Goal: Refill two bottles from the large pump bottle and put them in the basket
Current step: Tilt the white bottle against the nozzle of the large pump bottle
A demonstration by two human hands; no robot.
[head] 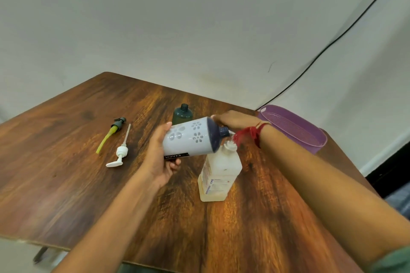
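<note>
My left hand (160,157) grips the base of a large white bottle (188,138) with flower cut-outs and a dark blue top, tipped on its side with its neck pointing right. The neck hangs just above the open mouth of a translucent square bottle (218,173) standing on the table. My right hand (235,120) grips the large bottle's blue shoulder near the neck. A dark green bottle (182,113) stands uncapped behind the large one. The purple basket (310,137) sits at the table's right corner.
Two removed pumps lie on the left of the wooden table (66,162): a dark one with a yellow tube (111,134) and a white one (121,152). A black cable (332,44) runs down the wall behind the basket. The table's near edge is at the lower left.
</note>
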